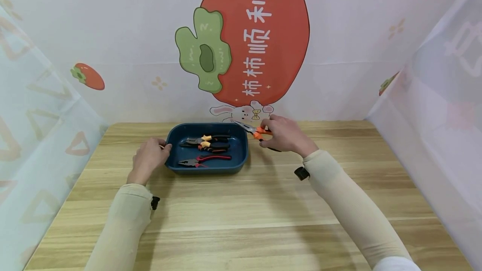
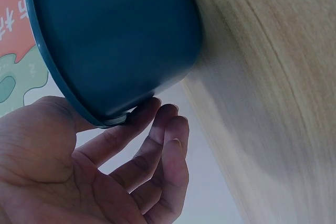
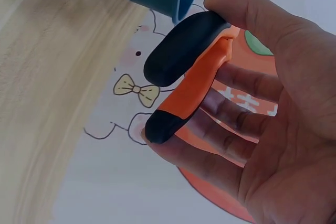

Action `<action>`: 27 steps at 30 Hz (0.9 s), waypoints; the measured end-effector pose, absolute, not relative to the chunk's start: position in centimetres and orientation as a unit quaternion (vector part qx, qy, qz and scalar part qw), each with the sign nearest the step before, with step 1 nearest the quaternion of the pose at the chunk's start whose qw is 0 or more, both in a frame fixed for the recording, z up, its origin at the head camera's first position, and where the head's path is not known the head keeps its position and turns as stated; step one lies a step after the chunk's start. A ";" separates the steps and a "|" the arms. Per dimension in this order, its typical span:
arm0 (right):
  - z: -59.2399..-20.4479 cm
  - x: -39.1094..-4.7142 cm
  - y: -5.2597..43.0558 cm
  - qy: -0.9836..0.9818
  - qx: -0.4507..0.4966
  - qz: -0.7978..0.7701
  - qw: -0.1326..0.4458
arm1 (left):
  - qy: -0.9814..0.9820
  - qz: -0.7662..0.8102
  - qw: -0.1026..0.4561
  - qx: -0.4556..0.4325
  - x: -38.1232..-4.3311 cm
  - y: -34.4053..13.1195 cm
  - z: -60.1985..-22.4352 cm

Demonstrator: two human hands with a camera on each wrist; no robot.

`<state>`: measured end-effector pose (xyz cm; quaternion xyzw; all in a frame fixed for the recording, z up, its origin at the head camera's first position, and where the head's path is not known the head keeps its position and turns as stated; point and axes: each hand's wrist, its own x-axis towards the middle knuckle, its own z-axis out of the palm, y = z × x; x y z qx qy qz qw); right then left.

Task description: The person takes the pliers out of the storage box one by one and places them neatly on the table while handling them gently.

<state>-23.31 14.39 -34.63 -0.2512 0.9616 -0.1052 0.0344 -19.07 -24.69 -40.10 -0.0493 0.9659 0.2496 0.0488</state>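
A dark blue rectangular bin sits near the back of the table. My left hand pinches its left rim, thumb over the edge and fingers against the outer wall. In my right hand are long-nose pliers with orange and black handles. Their pointed metal tips lie over the bin's right back corner; the fingers hold them by the handles. Inside the bin lie red-handled pliers in front and black-and-yellow-handled pliers behind, with another dark orange-trimmed handle close against those.
The wood-grain table stretches in front of the bin and to both sides. A white cloth wall with a large printed persimmon rises right behind the bin. More printed cloth closes off the sides.
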 end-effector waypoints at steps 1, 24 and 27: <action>-34.7 -23.3 14.5 0.962 -0.248 -0.105 0.036 | 0.966 0.250 0.048 -0.049 -19.1 -24.7 -40.1; -37.7 -23.8 15.6 0.979 -0.169 -0.106 0.045 | 0.966 0.250 0.050 -0.048 -19.1 -24.8 -40.0; -38.2 -23.9 15.5 0.981 -0.158 -0.105 0.051 | 0.965 0.252 0.051 -0.048 -19.1 -24.8 -40.0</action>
